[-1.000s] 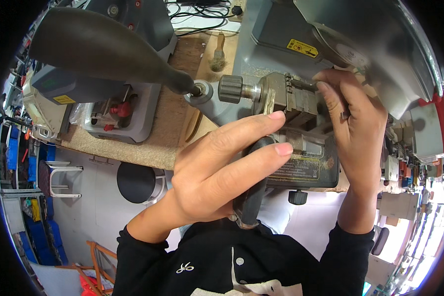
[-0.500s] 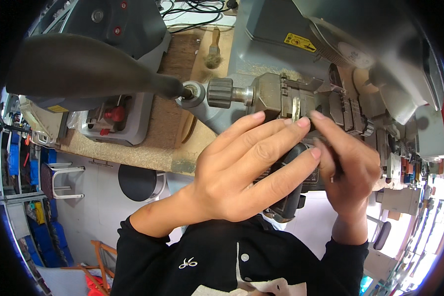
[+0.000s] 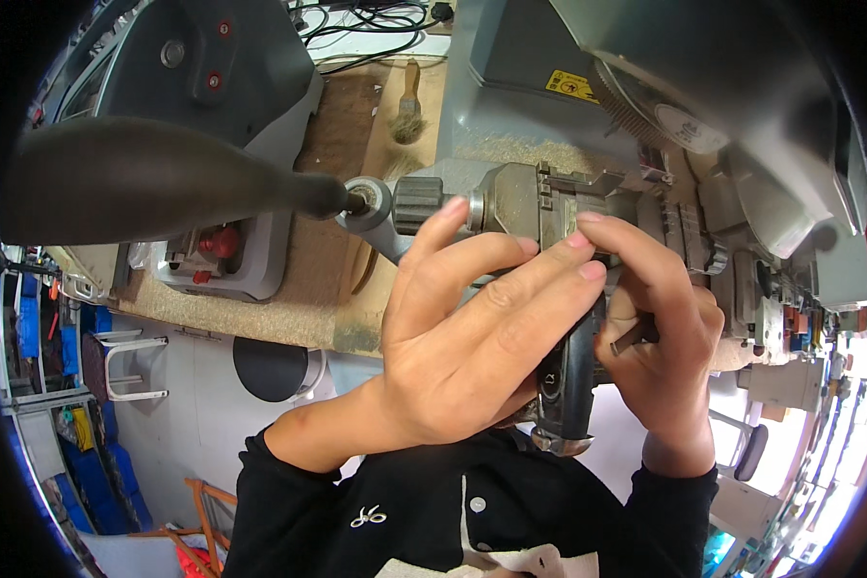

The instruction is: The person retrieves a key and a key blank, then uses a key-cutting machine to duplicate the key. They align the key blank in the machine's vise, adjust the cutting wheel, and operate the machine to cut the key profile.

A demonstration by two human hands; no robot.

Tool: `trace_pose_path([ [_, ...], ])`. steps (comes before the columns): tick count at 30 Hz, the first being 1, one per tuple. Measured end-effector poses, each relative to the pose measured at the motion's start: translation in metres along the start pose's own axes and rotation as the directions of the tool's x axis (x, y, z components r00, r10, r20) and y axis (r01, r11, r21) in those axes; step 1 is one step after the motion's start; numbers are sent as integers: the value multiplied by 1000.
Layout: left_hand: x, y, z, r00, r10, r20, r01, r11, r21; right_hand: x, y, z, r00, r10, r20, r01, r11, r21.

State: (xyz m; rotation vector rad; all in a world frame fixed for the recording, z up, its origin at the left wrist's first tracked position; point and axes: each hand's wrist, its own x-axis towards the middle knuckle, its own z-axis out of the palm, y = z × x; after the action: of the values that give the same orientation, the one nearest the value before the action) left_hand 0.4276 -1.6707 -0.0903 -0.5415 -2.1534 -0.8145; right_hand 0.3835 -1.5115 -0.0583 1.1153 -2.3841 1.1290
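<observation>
A brass-coloured key (image 3: 570, 214) sits in the metal clamp (image 3: 515, 197) of a key-cutting machine, only partly in sight. My left hand (image 3: 462, 337) reaches over the clamp, back upward, fingers stretched out and apart. Its index and middle fingertips meet the right index fingertip at the key's near end; the thumb is hidden. My right hand (image 3: 669, 337) is bent, with a small flat metal piece (image 3: 631, 337) between its curled fingers. Below the fingertips a black rounded handle (image 3: 564, 385) stands nearly upright, partly covered by my left hand.
A long dark lever (image 3: 154, 183) crosses from the left. Behind the clamp is a toothed wheel (image 3: 636, 101) beneath a clear guard (image 3: 771, 212). A bristle brush (image 3: 409, 106) lies on the wooden bench (image 3: 260, 313), near black cables (image 3: 376, 29). A second grey machine (image 3: 193, 67) stands left.
My left little finger has lifted and its fingers have spread. The right index fingertip has moved left to the key. The black handle has turned more upright. The view has shifted slightly.
</observation>
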Motion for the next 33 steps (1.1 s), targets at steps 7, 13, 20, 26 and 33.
trace_pose_path([
  [7, -3, 3, -1, 999, -1, -44, 8, 987, 162, 0, 5, 4, 997, -73, 35, 74, 996, -55],
  [13, -2, 3, -5, 1000, 22, -6, -21, 978, 209, -2, 9, 11, 985, -173, -20, 169, 977, -132],
  [20, 2, 7, -11, 995, -20, 93, 4, 984, 177, -4, 14, 22, 968, -214, -133, 192, 967, -165],
  [26, 18, -4, -32, 980, 35, 198, -57, 993, 106, -8, 19, 27, 973, -183, -142, 160, 974, -158],
  [33, 51, -28, -14, 987, 54, 154, -59, 998, 28, -7, 11, 27, 984, -87, -156, 68, 990, -125],
])
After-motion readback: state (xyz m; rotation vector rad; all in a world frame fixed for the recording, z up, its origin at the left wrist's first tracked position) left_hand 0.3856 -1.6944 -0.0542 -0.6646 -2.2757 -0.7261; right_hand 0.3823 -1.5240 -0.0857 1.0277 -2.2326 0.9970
